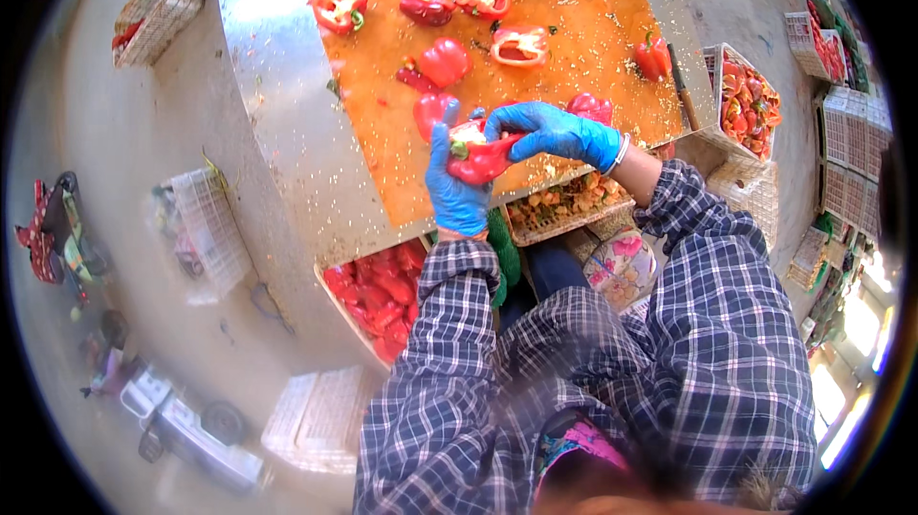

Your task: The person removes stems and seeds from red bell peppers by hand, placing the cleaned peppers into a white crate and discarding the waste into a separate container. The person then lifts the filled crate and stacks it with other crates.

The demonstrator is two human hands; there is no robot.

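Observation:
Both hands wear blue gloves and meet at the near edge of an orange cutting board. My left hand grips a cut red bell pepper from the left, its green stem and pale core showing. My right hand is curled over the pepper's right side, fingertips at its opening. Just beyond my hands lie a whole red pepper and another one. Cut halves, such as an open pepper half, rest farther up the board among scattered seeds.
A knife lies at the board's right edge beside a small red pepper. Below the metal table are a crate of red pepper pieces and a crate of cores. Another filled crate stands to the right.

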